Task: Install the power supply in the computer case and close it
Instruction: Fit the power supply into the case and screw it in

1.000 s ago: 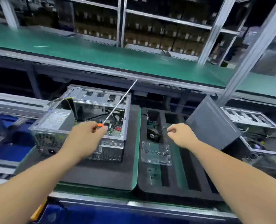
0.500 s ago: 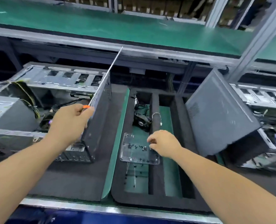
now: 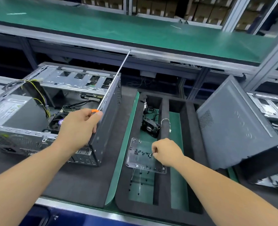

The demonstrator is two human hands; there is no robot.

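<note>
Half a second back the right hand point(image 3: 166, 152) hovered over the near edge of the clear screw tray point(image 3: 140, 162); now its curled fingers point(image 3: 154, 154) are down among the small black screws point(image 3: 142, 153), seemingly pinching one, though I cannot tell for sure (the knuckles hide the tips). Meanwhile the left hand point(image 3: 79, 126) keeps its grip on the long screwdriver point(image 3: 114, 80), shaft angled up and away.

As for progress, the power supply point(image 3: 13, 110) already sits in the rear corner of the open computer case point(image 3: 79, 82) on the desk point(image 3: 79, 181), well left of both hands. Fastening it looks like the step in hand. Closing remains: the side panel point(image 3: 232, 121) leans apart at the right, beyond the foam tray point(image 3: 164, 207).
</note>
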